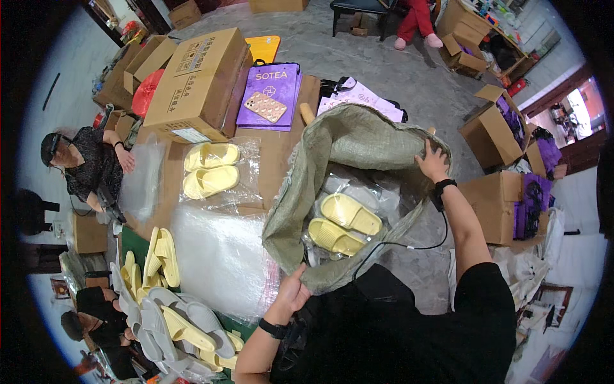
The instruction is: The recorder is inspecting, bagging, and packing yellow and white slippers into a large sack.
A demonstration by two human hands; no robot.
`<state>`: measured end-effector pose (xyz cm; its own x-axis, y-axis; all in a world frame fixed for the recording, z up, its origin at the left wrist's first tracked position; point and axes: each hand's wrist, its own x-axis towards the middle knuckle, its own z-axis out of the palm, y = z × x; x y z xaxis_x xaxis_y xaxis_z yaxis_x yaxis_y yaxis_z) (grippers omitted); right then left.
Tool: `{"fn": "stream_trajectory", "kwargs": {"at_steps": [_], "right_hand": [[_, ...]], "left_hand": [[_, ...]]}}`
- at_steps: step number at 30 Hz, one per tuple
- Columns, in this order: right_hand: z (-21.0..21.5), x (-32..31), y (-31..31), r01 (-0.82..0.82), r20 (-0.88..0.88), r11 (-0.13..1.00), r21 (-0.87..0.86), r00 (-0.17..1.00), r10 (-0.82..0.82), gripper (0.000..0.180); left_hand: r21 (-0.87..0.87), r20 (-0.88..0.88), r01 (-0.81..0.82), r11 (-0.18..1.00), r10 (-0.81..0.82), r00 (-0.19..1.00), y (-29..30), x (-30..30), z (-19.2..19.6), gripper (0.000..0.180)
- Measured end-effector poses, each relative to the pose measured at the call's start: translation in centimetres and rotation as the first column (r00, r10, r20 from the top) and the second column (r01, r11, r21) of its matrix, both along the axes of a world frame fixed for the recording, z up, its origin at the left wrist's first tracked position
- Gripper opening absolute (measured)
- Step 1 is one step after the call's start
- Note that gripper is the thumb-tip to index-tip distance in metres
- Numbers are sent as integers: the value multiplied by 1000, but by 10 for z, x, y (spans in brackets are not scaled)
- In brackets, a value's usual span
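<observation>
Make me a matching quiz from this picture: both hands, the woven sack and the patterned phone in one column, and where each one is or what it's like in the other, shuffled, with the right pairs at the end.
1. Left hand
2. Right hand
3. Woven sack
4. Patterned phone

A. Lying on a purple bag
B. At the sack's far right edge
C. Open, with yellow slippers inside
D. At the sack's near left edge

Pairs: 1-D, 2-B, 3-C, 4-A

Right hand (433, 162) reaches far forward, fingers (427, 148) splayed; left hand (293, 292) low, curled
</observation>
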<state>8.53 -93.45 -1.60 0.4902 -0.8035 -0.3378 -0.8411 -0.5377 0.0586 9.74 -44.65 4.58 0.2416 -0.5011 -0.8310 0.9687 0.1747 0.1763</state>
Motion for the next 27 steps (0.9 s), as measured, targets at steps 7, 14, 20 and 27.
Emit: {"fn": "stream_trajectory", "kwargs": {"at_steps": [7, 14, 20, 27], "right_hand": [[22, 57, 101, -610, 185, 791, 48, 783, 594, 29], [56, 167, 323, -917, 838, 389, 87, 279, 470, 42], [-40, 241, 414, -835, 521, 547, -61, 441, 731, 40], [3, 258, 409, -843, 779, 479, 244, 465, 421, 23]], "left_hand": [[209, 1, 57, 976, -59, 998, -11, -1, 36, 29], [531, 819, 287, 797, -570, 69, 2, -13, -2, 33], [5, 295, 36, 999, -35, 955, -9, -29, -29, 34], [-96, 330, -73, 993, 101, 938, 7, -31, -9, 36]]}}
